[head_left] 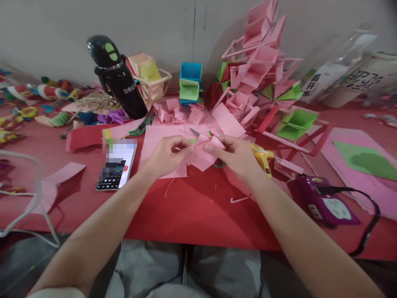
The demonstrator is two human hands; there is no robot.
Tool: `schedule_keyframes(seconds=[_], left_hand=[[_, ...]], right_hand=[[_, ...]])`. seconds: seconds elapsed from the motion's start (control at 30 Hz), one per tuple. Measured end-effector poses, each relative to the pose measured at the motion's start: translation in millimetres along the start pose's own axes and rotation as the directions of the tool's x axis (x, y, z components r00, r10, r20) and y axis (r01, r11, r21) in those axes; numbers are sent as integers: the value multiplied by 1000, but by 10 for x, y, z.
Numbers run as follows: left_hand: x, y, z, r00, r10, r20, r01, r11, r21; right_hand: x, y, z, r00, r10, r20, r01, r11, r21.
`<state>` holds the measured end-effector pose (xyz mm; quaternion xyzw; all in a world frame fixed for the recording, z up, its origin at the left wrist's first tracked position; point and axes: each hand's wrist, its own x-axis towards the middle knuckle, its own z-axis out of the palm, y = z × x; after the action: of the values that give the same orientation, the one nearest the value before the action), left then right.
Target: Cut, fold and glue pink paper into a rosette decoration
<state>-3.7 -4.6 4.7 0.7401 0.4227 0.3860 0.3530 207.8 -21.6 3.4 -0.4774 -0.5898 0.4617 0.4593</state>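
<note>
Between my two hands is a folded piece of pink paper, raised a little over the red tabletop. My left hand pinches its left edge between thumb and forefinger. On the other side, my right hand grips the paper with the thumb in front and the fingers behind. Flat pink sheets lie underneath and to the left. Just behind the held paper, a dark pointed blade tip shows; the rest of that tool is hidden. Small folded pink pieces are heaped farther back.
A phone and a black bottle stand left. Right are a yellow glue gun, a purple power strip with a black cable, and a pink paper stack. A blue-and-green paper box sits at the back.
</note>
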Motion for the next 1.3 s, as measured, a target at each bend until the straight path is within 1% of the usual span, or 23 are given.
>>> schedule_keyframes(seconds=[0.1, 0.2, 0.37, 0.57, 0.8, 0.97, 1.03, 1.2, 1.3], left_hand=[[-9, 12, -8, 999, 22, -49, -21, 1000, 19], [-14, 17, -8, 997, 38, -63, -38, 999, 7], [-6, 11, 7, 1000, 13, -23, -14, 1000, -11], [6, -10, 25, 1000, -20, 16, 21, 999, -24], [0, 22, 45, 994, -59, 92, 61, 998, -23], [-9, 9, 60, 992, -66, 106, 64, 998, 28], [-9, -17, 68, 993, -63, 100, 64, 998, -13], [-6, -32, 81, 997, -37, 72, 52, 974, -222], [-5, 27, 74, 998, -32, 61, 45, 971, -233]], right_hand=[[0, -38, -15, 995, -100, -5, 99, 994, -37], [-9, -59, -21, 990, -134, -34, 131, 988, -79], [-21, 2, -3, 967, -188, -170, 162, 974, -158], [-39, 53, 44, 946, -230, -230, 190, 964, -186], [-87, 0, 96, 922, -309, -232, 233, 924, -302], [-87, 26, 98, 921, -316, -226, 241, 921, -307], [-84, 37, 96, 921, -317, -226, 240, 920, -310], [-86, 42, 102, 932, -302, -201, 226, 916, -330], [-95, 36, 115, 943, -291, -160, 226, 916, -331]])
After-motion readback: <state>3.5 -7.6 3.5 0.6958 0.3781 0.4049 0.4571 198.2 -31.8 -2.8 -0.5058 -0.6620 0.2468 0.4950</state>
